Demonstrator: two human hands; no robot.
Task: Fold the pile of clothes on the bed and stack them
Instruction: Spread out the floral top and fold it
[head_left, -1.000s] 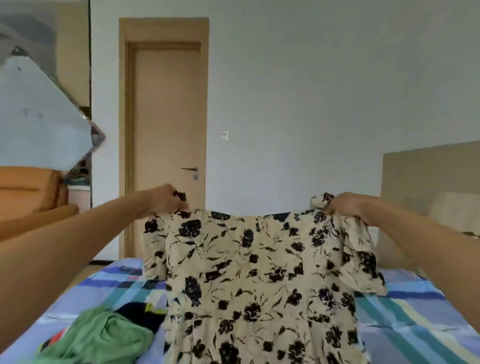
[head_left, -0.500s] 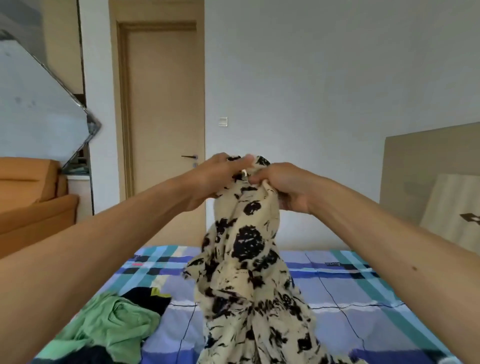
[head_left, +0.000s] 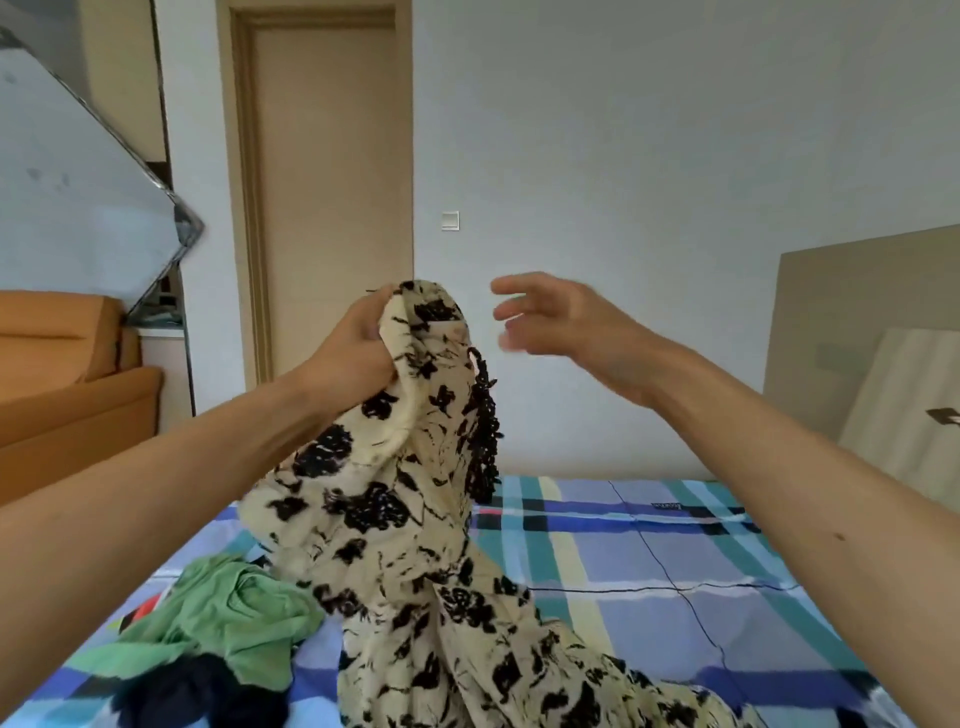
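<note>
A cream dress with black flowers (head_left: 395, 519) hangs folded lengthwise from my left hand (head_left: 353, 348), which grips its bunched top above the bed. Its lower part trails down onto the plaid bedsheet (head_left: 649, 551) toward the bottom right. My right hand (head_left: 561, 322) floats just right of the dress top, fingers spread, holding nothing. A crumpled green garment (head_left: 234, 618) lies on the bed at lower left, with a dark garment (head_left: 202, 691) in front of it.
A closed wooden door (head_left: 332, 192) stands ahead in the white wall. An orange sofa (head_left: 67, 395) is at the left. A beige headboard (head_left: 857, 322) and a leaning board (head_left: 904, 405) are at the right.
The dress was first held spread by both shoulders, then both hands brought them together. Now my right hand has let go and moved right, leaving the top in my left hand.
</note>
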